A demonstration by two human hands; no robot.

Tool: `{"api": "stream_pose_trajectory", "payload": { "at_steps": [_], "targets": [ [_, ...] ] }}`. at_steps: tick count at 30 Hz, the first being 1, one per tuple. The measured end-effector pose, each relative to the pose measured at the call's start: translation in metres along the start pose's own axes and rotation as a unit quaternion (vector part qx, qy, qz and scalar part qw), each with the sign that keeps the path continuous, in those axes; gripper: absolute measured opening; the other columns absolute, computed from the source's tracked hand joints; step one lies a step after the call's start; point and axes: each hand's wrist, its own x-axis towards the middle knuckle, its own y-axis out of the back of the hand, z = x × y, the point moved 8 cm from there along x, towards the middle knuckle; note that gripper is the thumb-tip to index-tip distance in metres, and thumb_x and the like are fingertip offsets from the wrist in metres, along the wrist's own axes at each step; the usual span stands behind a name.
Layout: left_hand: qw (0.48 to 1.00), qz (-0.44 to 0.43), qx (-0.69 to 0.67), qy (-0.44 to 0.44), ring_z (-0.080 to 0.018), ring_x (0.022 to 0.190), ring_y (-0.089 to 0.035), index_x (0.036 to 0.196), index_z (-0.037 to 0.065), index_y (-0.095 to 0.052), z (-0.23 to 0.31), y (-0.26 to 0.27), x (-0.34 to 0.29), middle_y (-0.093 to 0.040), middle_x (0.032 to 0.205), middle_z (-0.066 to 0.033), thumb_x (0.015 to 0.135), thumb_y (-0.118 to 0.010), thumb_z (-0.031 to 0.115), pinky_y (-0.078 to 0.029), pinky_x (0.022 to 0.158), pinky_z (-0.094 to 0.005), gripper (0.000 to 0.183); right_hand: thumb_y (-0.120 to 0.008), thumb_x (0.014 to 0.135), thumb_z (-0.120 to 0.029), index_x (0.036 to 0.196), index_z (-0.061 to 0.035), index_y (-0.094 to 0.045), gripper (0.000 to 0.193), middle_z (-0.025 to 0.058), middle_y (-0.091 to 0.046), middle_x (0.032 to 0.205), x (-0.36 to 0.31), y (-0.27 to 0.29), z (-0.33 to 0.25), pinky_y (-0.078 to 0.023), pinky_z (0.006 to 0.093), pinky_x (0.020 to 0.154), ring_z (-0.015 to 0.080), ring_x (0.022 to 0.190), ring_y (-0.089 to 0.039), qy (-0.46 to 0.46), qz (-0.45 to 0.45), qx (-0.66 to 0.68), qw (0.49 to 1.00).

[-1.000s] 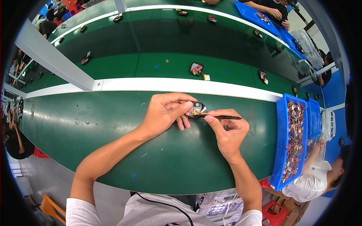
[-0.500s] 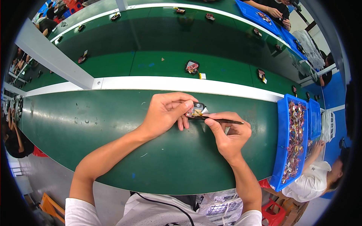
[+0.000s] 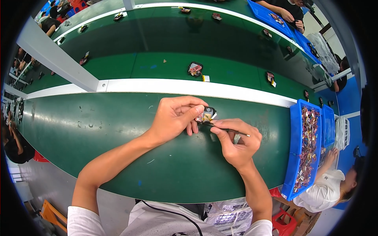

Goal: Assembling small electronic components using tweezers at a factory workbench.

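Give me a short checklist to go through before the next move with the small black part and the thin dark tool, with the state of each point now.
1. Left hand has a grip on the small black rectangular part: ok.
2. Right hand holds the thin dark rod-shaped tool: ok.
3. Tool tip meets the part: ok.
4. Exact spot the tip touches: cannot tell, too small.
5. Part is over the green work surface: ok.
6. Blue plastic bin of parts stands at the right: ok.
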Motion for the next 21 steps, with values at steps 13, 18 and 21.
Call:
{"api": "stream_pose_trajectory", "payload": {
  "at_steps": [13,18,21],
  "targets": [
    [0.999,-0.016,0.022,0.020,-0.0109,0.063,-0.066,0.122,-0.009,-0.064,0.000,-0.003,0.000,-0.073,0.084,-0.0119,0.096,-0.067,0.002,-0.053,0.050,-0.0243,0.028,-0.085,0.074,0.001,0.084,-0.0053,-0.076,0.015,0.0074,-0.078,0.082,-0.001,-0.001,-0.009,-0.040,0.0236,0.045,0.0111,0.051,-0.062,0.041,0.008,-0.038,0.998],
    [0.999,0.011,0.020,0.025,-0.0095,0.062,-0.064,0.120,-0.009,-0.064,-0.001,-0.005,-0.001,-0.073,0.084,-0.0104,0.096,-0.067,0.003,-0.053,0.050,-0.0241,0.027,-0.084,0.072,0.002,0.084,-0.0072,-0.076,0.017,0.0047,-0.078,0.081,-0.004,-0.004,-0.018,-0.036,0.0237,0.045,0.0124,0.054,-0.065,0.117,0.005,-0.111,0.987],
    [0.999,0.023,0.034,0.016,-0.0092,0.062,-0.064,0.118,-0.009,-0.064,0.001,-0.007,-0.002,-0.072,0.083,-0.0090,0.097,-0.067,0.004,-0.053,0.050,-0.0240,0.025,-0.084,0.072,0.003,0.085,-0.0072,-0.076,0.019,0.0038,-0.078,0.082,-0.005,-0.005,-0.017,-0.036,0.0242,0.045,0.0122,0.055,-0.065,0.119,-0.003,-0.123,0.985]
  ]
}}
